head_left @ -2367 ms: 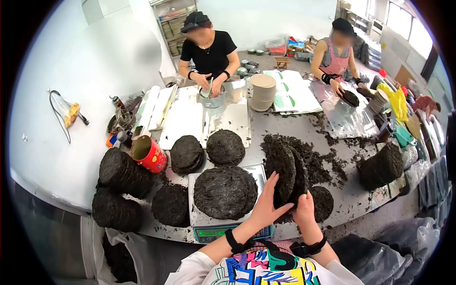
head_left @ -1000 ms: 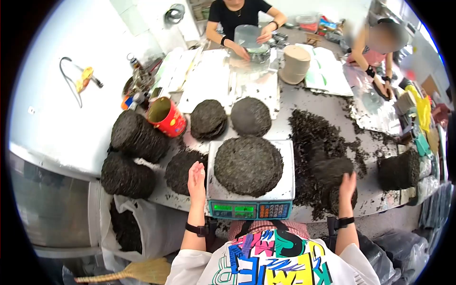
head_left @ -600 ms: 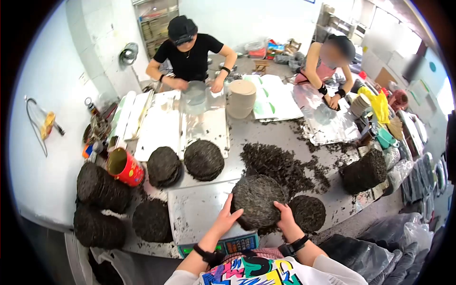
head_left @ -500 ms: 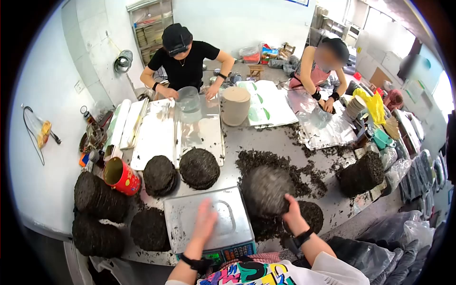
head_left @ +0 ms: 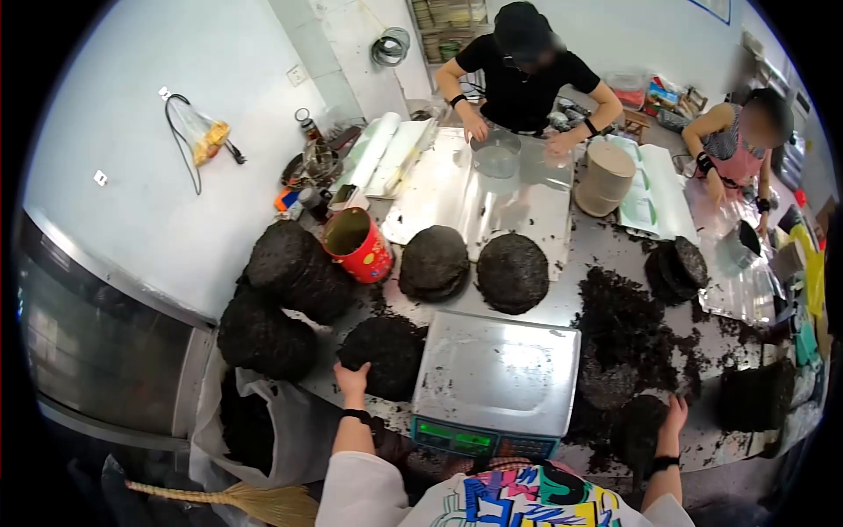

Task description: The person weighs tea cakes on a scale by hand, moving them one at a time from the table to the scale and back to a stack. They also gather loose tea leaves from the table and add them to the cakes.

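Observation:
My left hand (head_left: 352, 383) grips the near left edge of a dark round cake (head_left: 386, 351) of pressed, flaky material, left of the scale. My right hand (head_left: 673, 425) is at the right edge of another dark cake (head_left: 638, 429) near the table's front edge, fingers curled against it. Between them stands the digital scale (head_left: 496, 373), its metal pan holding only crumbs and its green display lit. A greyer round cake (head_left: 608, 383) lies on the loose dark flakes (head_left: 619, 312) right of the scale.
Stacked dark cakes (head_left: 263, 338) stand at the left, beside a red tin (head_left: 358, 248). Two stacks (head_left: 514, 274) sit behind the scale. Across the table, one person (head_left: 527, 79) handles a clear round container (head_left: 497, 155); another (head_left: 738, 149) works at the right. An open sack (head_left: 290, 435) stands below left.
The view has turned left. My left hand has gone from above the scale to the cake at its left. My right hand has let go of the blurred cake and moved to the near right one.

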A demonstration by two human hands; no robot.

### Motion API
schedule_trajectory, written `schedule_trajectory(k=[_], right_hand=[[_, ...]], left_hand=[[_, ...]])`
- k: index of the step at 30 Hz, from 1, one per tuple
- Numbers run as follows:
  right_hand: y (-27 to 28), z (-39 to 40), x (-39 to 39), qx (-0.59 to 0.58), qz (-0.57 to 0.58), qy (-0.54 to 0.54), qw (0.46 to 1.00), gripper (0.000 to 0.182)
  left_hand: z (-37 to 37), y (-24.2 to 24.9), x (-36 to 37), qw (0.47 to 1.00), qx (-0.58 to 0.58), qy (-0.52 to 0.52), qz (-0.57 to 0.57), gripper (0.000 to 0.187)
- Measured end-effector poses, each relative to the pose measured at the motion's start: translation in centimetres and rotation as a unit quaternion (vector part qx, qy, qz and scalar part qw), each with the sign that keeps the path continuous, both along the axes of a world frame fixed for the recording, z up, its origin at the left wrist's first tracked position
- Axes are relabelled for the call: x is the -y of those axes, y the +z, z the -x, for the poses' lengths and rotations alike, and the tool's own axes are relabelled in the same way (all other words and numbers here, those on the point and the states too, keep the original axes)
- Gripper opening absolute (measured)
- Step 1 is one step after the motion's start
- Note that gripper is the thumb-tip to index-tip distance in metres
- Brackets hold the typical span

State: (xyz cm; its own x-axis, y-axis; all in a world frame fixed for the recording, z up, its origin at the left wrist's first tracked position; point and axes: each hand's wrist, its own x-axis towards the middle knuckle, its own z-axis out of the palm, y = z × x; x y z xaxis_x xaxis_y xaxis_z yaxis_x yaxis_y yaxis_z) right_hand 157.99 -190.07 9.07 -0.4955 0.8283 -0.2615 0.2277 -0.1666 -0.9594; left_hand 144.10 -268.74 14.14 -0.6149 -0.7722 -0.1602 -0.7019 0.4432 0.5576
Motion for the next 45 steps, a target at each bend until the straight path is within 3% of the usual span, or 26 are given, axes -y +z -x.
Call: schedule_trajectory(k=[1,2,3,4,6,7,10,12,14,15,17,18,20,21,22,23,26,30,32,34,35,36,38,39,42,45], right_hand=[[-2.1,-4.0,-1.0,0.117,-0.069,-0.05,0.989,0.054],[-1.5,-6.8,0.5,0.101,0.01,-0.084,0.991,0.058],[-0.1,-8.7,2.7,0.219,-0.029,-0.118,0.968,0.06],[1.1,-9.7,5.0,0.332,-0.068,-0.148,0.929,0.063],[2.2,-10.2,8.7,0.438,-0.097,-0.159,0.88,0.067],[2.2,-10.3,9.6,0.488,-0.112,-0.164,0.85,0.068],[-3.8,-12.9,5.5,0.495,-0.096,-0.126,0.854,0.076],[-1.7,-12.2,7.1,0.439,-0.085,-0.161,0.88,0.076],[1.3,-11.7,8.1,0.431,-0.076,-0.188,0.879,0.074],[-1.1,-13.1,6.5,0.364,-0.117,-0.174,0.908,0.071],[-3.9,-14.8,4.6,0.271,-0.187,-0.151,0.932,0.065],[-1.7,-14.4,5.6,0.211,-0.232,-0.129,0.941,0.057],[-2.9,-14.3,3.8,0.07,-0.134,-0.145,0.978,0.042],[3.7,-12.0,7.5,-0.004,-0.014,-0.17,0.985,0.038],[2.2,-12.2,6.3,-0.002,-0.046,-0.15,0.988,0.033],[6.0,-10.9,8.3,-0.022,-0.061,-0.147,0.987,0.029],[10.3,-9.0,9.5,-0.202,0.013,-0.109,0.973,0.028],[17.6,-4.5,16.1,-0.201,-0.044,0.052,0.977,0.025],[18.5,-3.1,20.1,-0.091,-0.186,0.148,0.967,0.031],[21.0,-1.2,24.5,-0.162,-0.451,0.234,0.846,0.044],[21.1,-0.3,25.9,-0.202,-0.494,0.291,0.794,0.049],[21.2,0.5,27.3,-0.242,-0.533,0.343,0.735,0.055],[23.3,1.3,30.5,-0.192,-0.481,0.473,0.713,0.055],[22.1,0.9,31.2,-0.189,-0.451,0.505,0.711,0.053],[18.5,0.5,28.2,-0.16,-0.454,0.527,0.7,0.057],[13.3,1.3,23.3,0.056,-0.455,0.448,0.768,0.07]], left_hand=[[0.1,0.8,-0.3,1.0,0.012,0.014,0.007,0.076],[0.0,1.4,-0.5,0.999,0.026,0.03,0.012,0.075],[-0.3,1.9,-0.8,0.998,0.039,0.046,0.017,0.073],[-0.8,2.3,-1.3,0.997,0.019,0.026,0.072,0.073],[-1.4,3.3,-2.1,0.983,-0.024,-0.017,0.183,0.072],[-1.6,4.1,-2.2,0.991,-0.041,-0.032,0.121,0.07],[-2.8,6.9,-2.7,0.989,-0.131,-0.067,0.005,0.066],[-4.0,10.1,-5.6,0.915,-0.37,-0.156,0.016,0.053],[-5.5,13.3,-7.4,0.868,-0.348,-0.3,0.187,0.042],[-5.5,14.7,-8.4,0.822,-0.364,-0.367,0.24,0.037],[-5.3,14.8,-9.7,0.767,-0.397,-0.427,0.267,0.036],[-4.9,14.7,-10.7,0.735,-0.418,-0.457,0.276,0.035],[-4.8,14.8,-13.7,0.727,-0.421,-0.474,0.264,0.033],[-4.8,14.5,-15.4,0.719,-0.422,-0.501,0.233,0.033],[-4.9,14.0,-17.2,0.707,-0.422,-0.531,0.2,0.033],[-5.3,13.4,-19.0,0.703,-0.401,-0.561,0.176,0.034],[-6.6,11.2,-23.0,0.662,-0.35,-0.646,0.147,0.039],[-7.2,11.4,-24.4,0.609,-0.273,-0.742,0.062,0.033],[-7.1,12.6,-25.7,0.598,-0.301,-0.743,0.021,0.022],[-6.8,12.4,-26.0,0.623,-0.338,-0.704,-0.047,0.016],[-6.7,12.0,-26.0,0.633,-0.36,-0.68,-0.083,0.013],[-6.6,11.6,-25.6,0.68,-0.39,-0.614,-0.093,0.003],[-6.8,10.1,-23.2,0.824,-0.341,-0.442,-0.097,0.014],[-6.7,8.5,-21.2,0.87,-0.299,-0.384,-0.083,0.024],[-7.9,9.0,-17.8,0.876,-0.362,-0.28,-0.155,0.026],[-10.0,8.3,-14.1,0.904,-0.356,-0.2,-0.129,0.025]])
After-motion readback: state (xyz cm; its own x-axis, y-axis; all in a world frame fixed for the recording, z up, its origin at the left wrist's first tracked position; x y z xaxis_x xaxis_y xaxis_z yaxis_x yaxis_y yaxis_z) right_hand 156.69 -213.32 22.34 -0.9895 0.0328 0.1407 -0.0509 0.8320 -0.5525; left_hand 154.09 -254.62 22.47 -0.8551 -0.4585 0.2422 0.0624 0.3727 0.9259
